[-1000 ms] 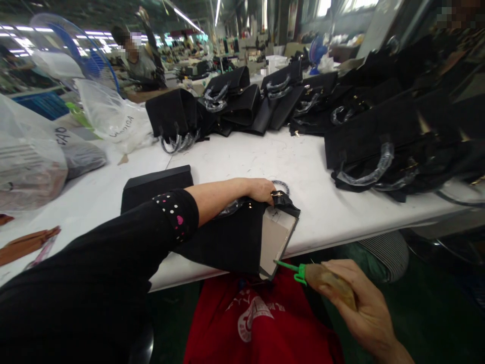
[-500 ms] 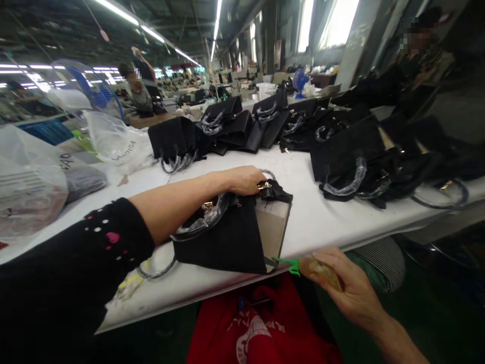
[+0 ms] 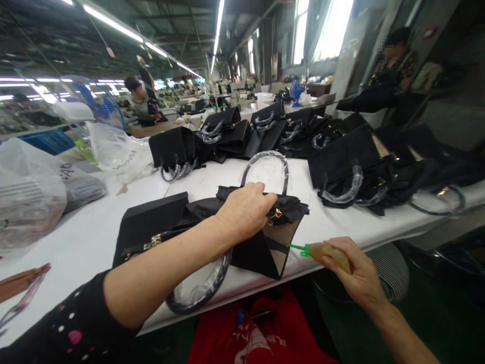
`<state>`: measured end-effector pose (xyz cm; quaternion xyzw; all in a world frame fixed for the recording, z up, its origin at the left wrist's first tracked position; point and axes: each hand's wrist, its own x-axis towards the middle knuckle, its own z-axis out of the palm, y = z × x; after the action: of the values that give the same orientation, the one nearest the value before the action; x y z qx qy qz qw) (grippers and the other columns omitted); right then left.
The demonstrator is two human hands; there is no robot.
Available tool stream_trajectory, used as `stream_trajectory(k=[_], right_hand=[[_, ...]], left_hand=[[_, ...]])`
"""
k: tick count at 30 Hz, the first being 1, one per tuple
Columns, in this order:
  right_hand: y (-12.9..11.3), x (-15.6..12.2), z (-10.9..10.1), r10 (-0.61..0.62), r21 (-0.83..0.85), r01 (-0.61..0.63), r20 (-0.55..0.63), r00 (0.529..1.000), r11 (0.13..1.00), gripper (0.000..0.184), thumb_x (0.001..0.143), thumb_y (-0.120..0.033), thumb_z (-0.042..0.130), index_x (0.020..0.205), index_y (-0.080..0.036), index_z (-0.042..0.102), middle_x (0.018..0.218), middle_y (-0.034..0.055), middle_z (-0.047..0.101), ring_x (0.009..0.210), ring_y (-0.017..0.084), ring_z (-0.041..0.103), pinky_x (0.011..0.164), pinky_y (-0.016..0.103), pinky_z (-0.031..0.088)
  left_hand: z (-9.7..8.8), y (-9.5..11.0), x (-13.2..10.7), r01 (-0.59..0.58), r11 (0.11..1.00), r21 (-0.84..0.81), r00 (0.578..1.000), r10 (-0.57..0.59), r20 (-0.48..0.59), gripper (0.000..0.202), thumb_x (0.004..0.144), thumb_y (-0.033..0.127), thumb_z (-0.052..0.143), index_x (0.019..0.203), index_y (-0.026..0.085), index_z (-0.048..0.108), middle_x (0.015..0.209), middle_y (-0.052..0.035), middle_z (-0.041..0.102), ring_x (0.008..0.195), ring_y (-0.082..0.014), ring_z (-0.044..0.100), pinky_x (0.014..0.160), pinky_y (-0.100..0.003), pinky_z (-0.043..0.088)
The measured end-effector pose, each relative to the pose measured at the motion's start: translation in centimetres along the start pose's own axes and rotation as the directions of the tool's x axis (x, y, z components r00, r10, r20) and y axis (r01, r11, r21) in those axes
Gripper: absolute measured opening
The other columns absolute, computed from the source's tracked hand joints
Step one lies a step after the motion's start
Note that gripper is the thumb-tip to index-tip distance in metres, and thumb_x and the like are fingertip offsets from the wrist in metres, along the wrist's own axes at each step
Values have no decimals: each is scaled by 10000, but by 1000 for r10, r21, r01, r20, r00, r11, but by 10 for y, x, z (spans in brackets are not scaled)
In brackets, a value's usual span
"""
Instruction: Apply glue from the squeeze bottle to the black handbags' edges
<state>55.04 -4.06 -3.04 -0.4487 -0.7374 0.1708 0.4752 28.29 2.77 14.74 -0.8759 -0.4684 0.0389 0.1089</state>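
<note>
My left hand grips the top edge of a black handbag that stands upright near the front edge of the white table. Its plastic-wrapped handles arch above the hand and hang below it. The bag's tan side panel faces right. My right hand holds a small amber bottle with a green nozzle; the nozzle tip touches the side panel. Another flat black bag lies just left of the held one.
Several black handbags are piled across the back and right of the table. Clear plastic sacks sit at the left. A red cloth lies below the table edge. Other people work in the background, one at the far right.
My left hand has lifted the bag from lying flat to standing up, with its handle now arching above. My right hand has brought the nozzle up against the side panel.
</note>
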Motion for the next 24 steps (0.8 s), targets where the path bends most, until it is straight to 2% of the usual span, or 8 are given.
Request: stream_trajectory(k=[5,10,14,18,24], right_hand=[[9,-3,-5,-4,-3,4,-49,999,1000,228,919,-296,681,1135,-246,627,1033,45,647,912,192,638,781,305,523],[6,-5,-4,12,4,-12,97,995,1000,159,937,-302,662,1087,-256,635,960,13,643,840,154,636,722,256,506],[1,-4,-7,-12,-23,13,9,1000,1000,215,930,-296,670,1137,-253,629,1026,22,647,911,162,638,785,260,498],[-1,-2,-9,131,30,-136,130,983,990,109,938,-347,654,1009,-264,651,893,-21,644,772,134,624,679,238,479],[0,-1,-5,314,79,-322,91,945,944,188,900,-423,676,977,-252,660,876,-22,658,777,154,620,689,261,471]], left_hand=[[-5,6,-4,-7,999,-32,1000,6,-9,173,897,229,560,1018,182,676,972,-106,631,942,-270,639,728,-351,538],[-3,2,-3,0,998,-60,1000,-1,-22,164,888,234,577,1006,179,677,982,-97,633,910,-254,646,714,-341,534],[0,5,-6,12,998,-67,999,-14,-40,175,881,244,586,1016,187,682,989,-90,634,861,-246,652,678,-337,525],[-1,6,-8,1,998,-65,998,-4,-56,171,866,240,602,1007,192,686,972,-86,631,827,-241,652,639,-327,511],[-5,5,-10,12,995,-97,999,-15,-30,183,862,238,616,1020,194,697,994,-88,635,830,-236,648,658,-331,518]])
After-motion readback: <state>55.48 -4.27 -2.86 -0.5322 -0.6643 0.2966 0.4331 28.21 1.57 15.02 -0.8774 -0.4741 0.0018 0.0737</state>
